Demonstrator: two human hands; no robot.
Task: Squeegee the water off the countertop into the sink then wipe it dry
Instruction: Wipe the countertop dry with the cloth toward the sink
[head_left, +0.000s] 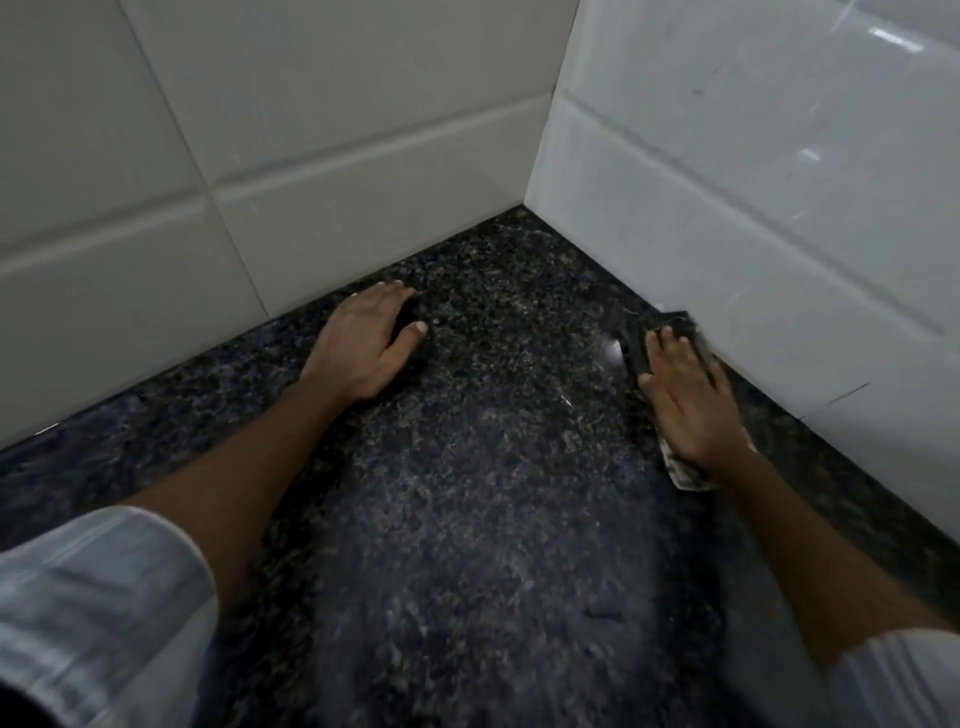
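Observation:
A dark speckled granite countertop (483, 467) fills the lower view and runs back into a tiled corner. My right hand (685, 395) presses flat on a dark cloth (675, 325) that lies along the foot of the right wall; a paler patterned end of the cloth (685, 475) sticks out under my wrist. My left hand (371, 343) rests palm down on the counter near the back wall, fingers slightly spread, holding nothing. A small bright wet glint (615, 353) shows just left of the cloth. No squeegee and no sink are in view.
White tiled walls stand on two sides: the back wall (260, 156) and the right wall (753, 208), which meet in a corner (524, 208). Both my forearms reach over the counter, with pale sleeves at the lower corners.

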